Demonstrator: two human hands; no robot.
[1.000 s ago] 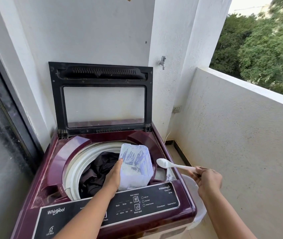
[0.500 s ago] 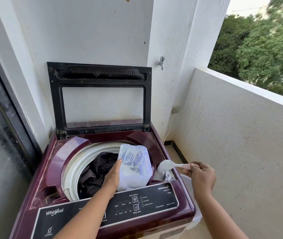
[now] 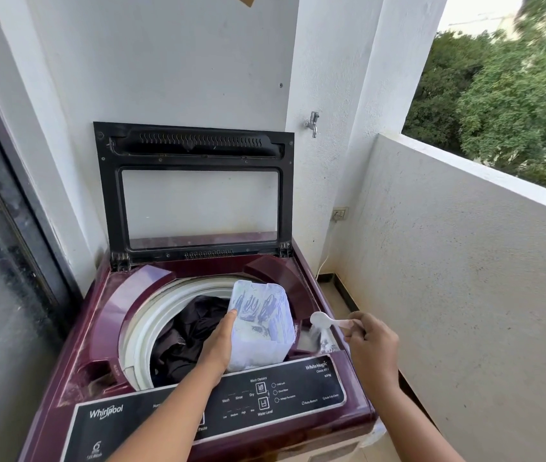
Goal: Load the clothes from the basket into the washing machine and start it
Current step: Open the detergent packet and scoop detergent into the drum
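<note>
The washing machine has a glossy maroon plastic top, scuffed and dusted whitish near the right. Its lid is matt black plastic around a clear, smooth pane; the control panel is shiny black. The drum rim is smooth white plastic. The clothes are dark, creased cloth. The container is cloudy translucent plastic, the scoop smooth white plastic. The tap is bright metal; the parapet wall is rough, matt, stained plaster.
</note>
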